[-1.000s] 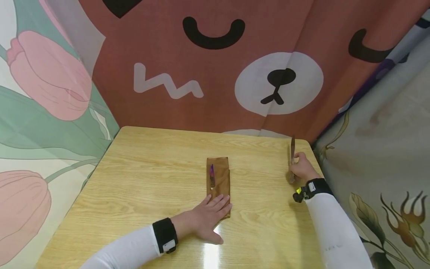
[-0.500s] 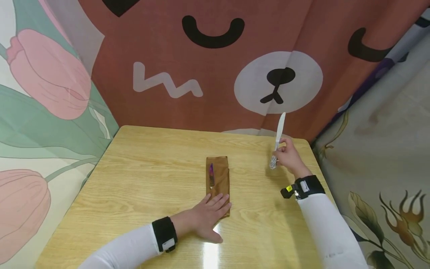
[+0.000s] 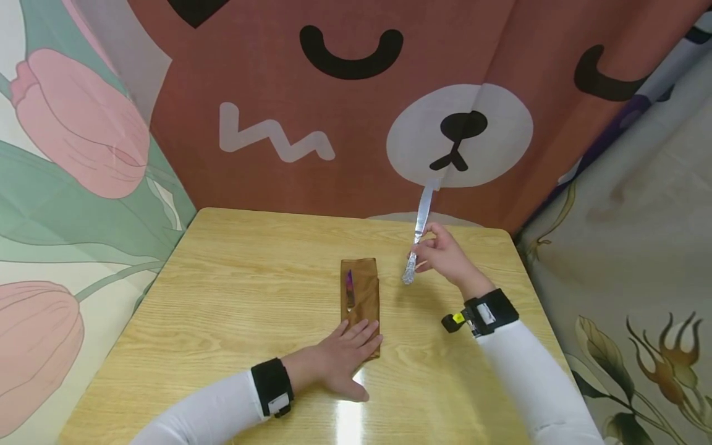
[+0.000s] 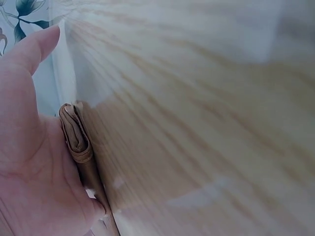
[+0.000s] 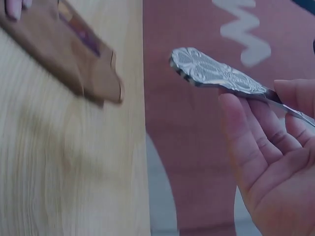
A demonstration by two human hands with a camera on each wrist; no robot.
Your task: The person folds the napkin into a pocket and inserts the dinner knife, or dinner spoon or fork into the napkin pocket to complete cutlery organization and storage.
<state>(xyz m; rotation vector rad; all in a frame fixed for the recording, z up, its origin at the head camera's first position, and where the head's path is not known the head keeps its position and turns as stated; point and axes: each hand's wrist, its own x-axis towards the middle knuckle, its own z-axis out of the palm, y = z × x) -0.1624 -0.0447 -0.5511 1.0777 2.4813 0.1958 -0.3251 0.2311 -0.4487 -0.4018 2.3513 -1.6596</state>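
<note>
In the head view my left hand (image 3: 343, 364) lies flat, fingers spread, over the near end of a folded brown cloth (image 3: 367, 287). The left wrist view shows the cloth's rolled layers (image 4: 76, 132) against the palm. On the cloth lies a slim, pointed, purple and dark blade-like piece (image 3: 350, 289). To the right, my right hand (image 3: 445, 256) pinches a silver table knife (image 3: 424, 207) between thumb and fingers, above the table. Its blade points up and away, and the patterned handle (image 5: 211, 71) sticks out toward the cloth in the right wrist view.
A pale wood-grain table (image 3: 250, 266) lies under both hands. Behind its far edge hangs a brown curtain (image 3: 267, 191) with a bear face. Flowered curtains (image 3: 83, 247) close in the left and right sides.
My right hand has carried the knife leftward from the table's right edge toward the cloth, turning the blade's flat side into view. The left hand and the cloth stay put.
</note>
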